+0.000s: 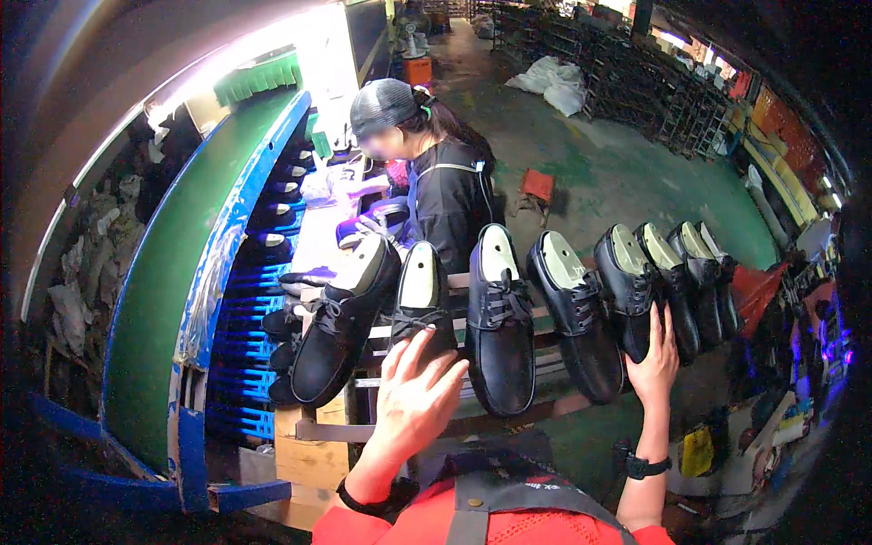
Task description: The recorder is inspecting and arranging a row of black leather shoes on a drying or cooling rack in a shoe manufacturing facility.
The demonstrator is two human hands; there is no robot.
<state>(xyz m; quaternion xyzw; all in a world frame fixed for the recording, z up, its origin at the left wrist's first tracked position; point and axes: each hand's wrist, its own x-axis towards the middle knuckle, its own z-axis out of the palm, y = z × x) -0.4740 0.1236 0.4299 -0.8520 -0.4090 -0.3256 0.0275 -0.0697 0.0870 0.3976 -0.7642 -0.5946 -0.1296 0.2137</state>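
Black lace-up shoes line a rack (554, 313): the left hand (413, 395) lies flat and released on the second shoe (423, 304), the right hand (656, 363) cups the fifth shoe (627, 286). A yellow package (697, 451) hangs near right.

Shoe factory floor, assembly line area. A long green conveyor belt (173, 272) with a blue frame runs along the left, lit by a bright strip lamp above it. Blue racks (241, 318) beside the belt hold dark shoes. In front, a row of black lace-up shoes (500, 318) sits on lasts across a wooden rack (381, 381), toes down. A co-worker (436, 182) in a dark jacket and cap stands at the line. Behind: green-painted concrete floor (627, 173), metal storage racks (654, 91), white sacks (554, 82) piled near the aisle.
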